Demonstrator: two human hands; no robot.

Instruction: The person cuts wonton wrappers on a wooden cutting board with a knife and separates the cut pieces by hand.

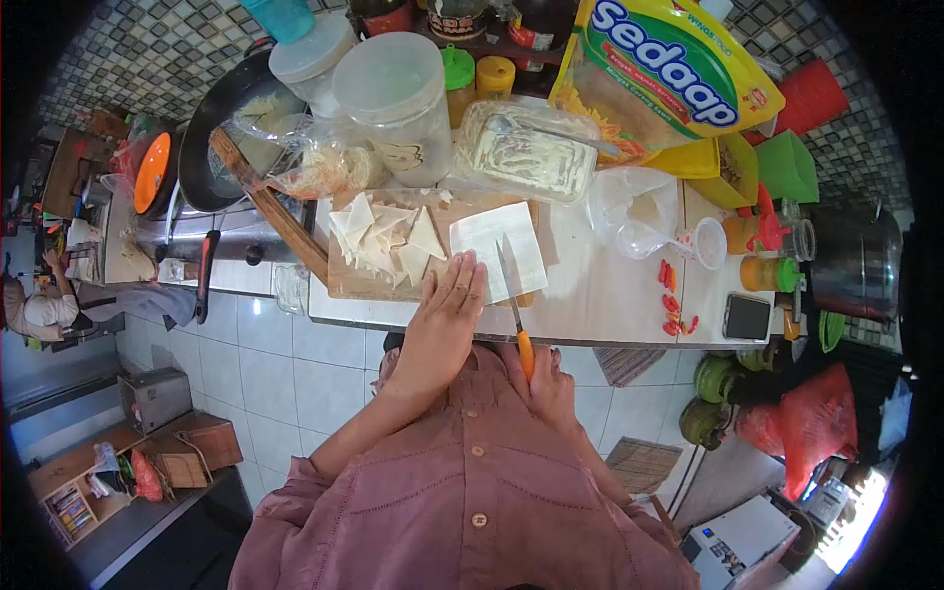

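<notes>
My left hand point(450, 313) lies with its fingers stretched out over the left edge of a square white wrapper sheet point(513, 234). In my right hand point(551, 391) is a knife point(527, 352) with an orange handle, its blade angled up across the middle of the sheet. Under the sheet is a wooden cutting board point(369, 285) at the counter's front edge. Cut triangular wrapper pieces point(379, 236) are heaped on the board's left side, just beyond my left fingers.
Behind the board stand a clear lidded jar point(393, 98) and a plastic tub with white residue point(536, 147). A wok point(221, 128) sits left on the stove. To the right are a plastic bag point(634, 206), red chillies point(671, 300), a phone point(747, 317) and a yellow Sedaap pouch point(664, 74).
</notes>
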